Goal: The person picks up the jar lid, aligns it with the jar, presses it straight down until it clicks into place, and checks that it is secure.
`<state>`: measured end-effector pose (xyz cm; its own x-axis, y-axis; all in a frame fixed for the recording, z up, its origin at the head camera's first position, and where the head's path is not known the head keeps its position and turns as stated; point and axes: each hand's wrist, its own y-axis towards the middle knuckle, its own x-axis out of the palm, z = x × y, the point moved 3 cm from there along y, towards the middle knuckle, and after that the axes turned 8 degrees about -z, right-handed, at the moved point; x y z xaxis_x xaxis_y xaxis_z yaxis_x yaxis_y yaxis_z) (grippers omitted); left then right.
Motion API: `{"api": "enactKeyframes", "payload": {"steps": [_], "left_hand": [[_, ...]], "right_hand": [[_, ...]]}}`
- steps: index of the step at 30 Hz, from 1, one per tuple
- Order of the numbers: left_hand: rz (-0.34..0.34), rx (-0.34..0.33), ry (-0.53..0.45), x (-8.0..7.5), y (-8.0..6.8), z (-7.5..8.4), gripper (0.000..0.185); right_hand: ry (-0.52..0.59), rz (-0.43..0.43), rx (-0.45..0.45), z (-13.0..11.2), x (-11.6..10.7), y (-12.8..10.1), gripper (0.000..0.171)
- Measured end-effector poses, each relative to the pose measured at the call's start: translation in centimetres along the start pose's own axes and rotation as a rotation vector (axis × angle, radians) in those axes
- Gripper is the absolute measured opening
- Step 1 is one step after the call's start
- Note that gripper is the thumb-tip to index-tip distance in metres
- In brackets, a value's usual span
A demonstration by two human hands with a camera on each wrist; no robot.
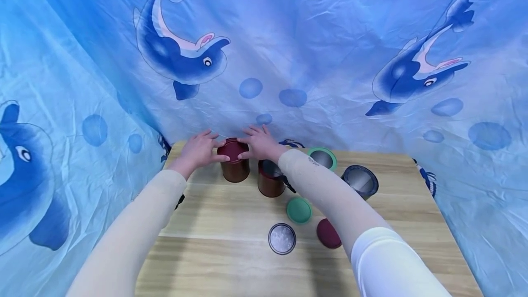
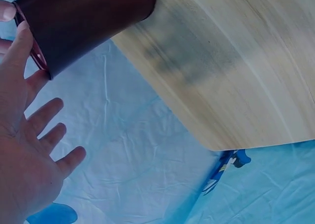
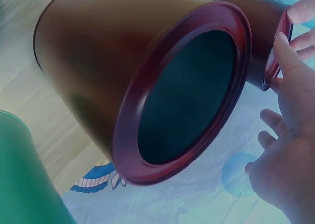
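Note:
A brown can with a dark red lid stands at the table's far left. My left hand is at its left side, thumb against the lid's rim. My right hand is at its right side, thumb on the lid as well. Both hands keep their other fingers straight and spread behind the can. The left wrist view shows my open left hand beside the can. In the right wrist view my right hand touches the lid's rim, behind an open brown can.
The open brown can stands just right of the lidded one. A green can and a grey can stand farther right. A green lid, a dark red lid and a silver lid lie on the wooden table. Blue dolphin cloth surrounds it.

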<state>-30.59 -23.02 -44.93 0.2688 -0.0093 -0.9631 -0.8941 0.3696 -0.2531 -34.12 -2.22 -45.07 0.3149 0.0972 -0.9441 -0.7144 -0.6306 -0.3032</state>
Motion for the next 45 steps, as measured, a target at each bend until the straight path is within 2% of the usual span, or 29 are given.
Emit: {"api": "enactKeyframes", "payload": {"steps": [6,12,16,21,28,33,38,45], "left_hand": [[0.038,0.027,0.004,-0.2,-0.4,-0.2,0.074],[0.091,0.062,0.021,-0.7,-0.8,-0.5,0.074],[0.135,0.108,0.035,-1.2,-1.6,0.1,0.072],[0.197,0.190,0.056,-1.8,-3.1,1.4,0.070],[0.216,0.282,0.054,-1.5,-5.3,4.0,0.072],[0.262,0.360,0.038,-1.4,-6.5,6.1,0.071],[0.288,0.409,0.050,-0.7,-7.4,7.9,0.073],[0.257,0.441,0.021,1.1,-8.2,9.8,0.075]], "right_hand": [[0.034,0.027,-0.030,0.6,-1.1,-1.5,0.076],[0.051,0.047,-0.085,0.7,-2.4,-4.8,0.073],[0.042,0.097,-0.130,0.8,-2.7,-7.4,0.071],[0.065,0.150,-0.172,1.0,-2.9,-10.6,0.071],[0.070,0.194,-0.200,1.7,-2.0,-15.0,0.074],[0.104,0.240,-0.199,2.1,-1.0,-18.1,0.074],[0.137,0.269,-0.176,2.5,0.6,-20.4,0.075],[0.163,0.322,-0.173,2.9,3.2,-22.5,0.074]]}}
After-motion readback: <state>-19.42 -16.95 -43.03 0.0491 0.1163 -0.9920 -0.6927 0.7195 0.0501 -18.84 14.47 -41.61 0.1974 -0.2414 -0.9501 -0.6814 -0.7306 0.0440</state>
